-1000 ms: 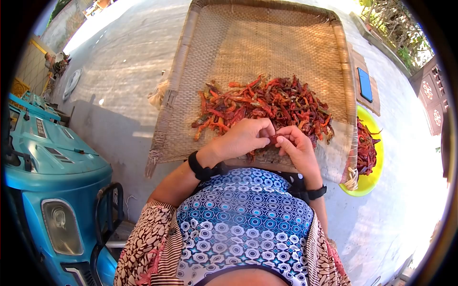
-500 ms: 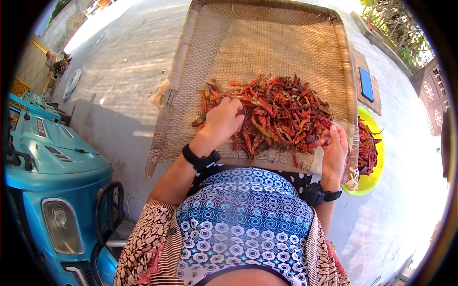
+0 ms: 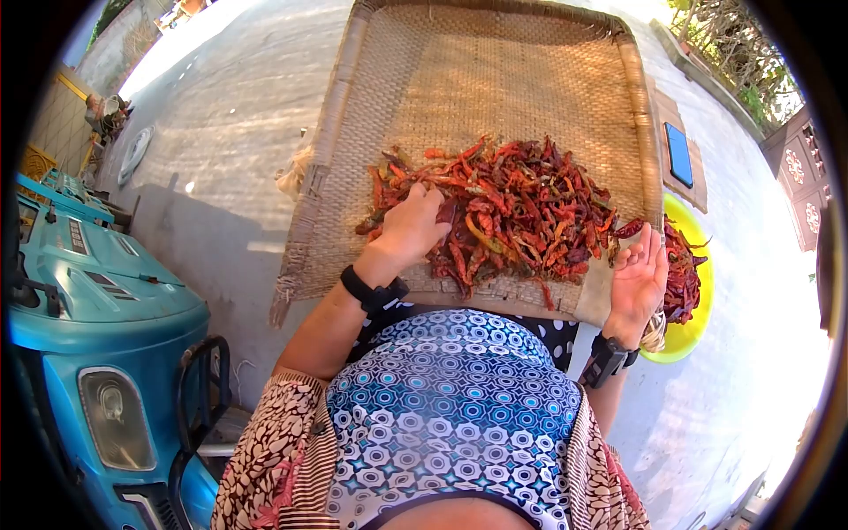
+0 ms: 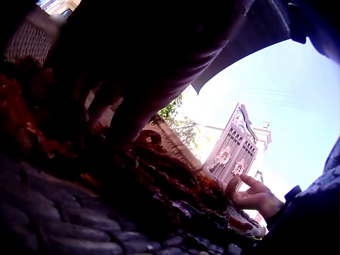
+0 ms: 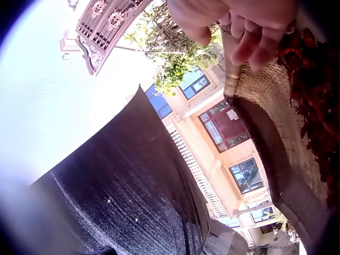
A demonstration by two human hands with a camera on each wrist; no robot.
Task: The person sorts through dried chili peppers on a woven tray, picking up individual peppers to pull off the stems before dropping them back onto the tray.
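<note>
A heap of dried red chili peppers lies on the near half of a woven tray. My left hand is at the heap's left side, its thumb and forefinger at a dark red chili. The left wrist view shows those fingers reaching down among the peppers, mostly in shadow. Over the tray's right edge, my right hand is turned palm up with its fingers loosely spread. A single dark chili appears just beyond its fingertips. In the right wrist view no pepper shows in the palm.
A yellow basin of dark red chilies stands on the ground at the tray's right. Behind it a blue-screened phone lies on a board. At the left stands a blue vehicle with a black bar.
Both hands were together at a chili over the tray's near edge. They parted: the left went to the heap and stays there; the right moved rightward to the rim and opened its fingers.
</note>
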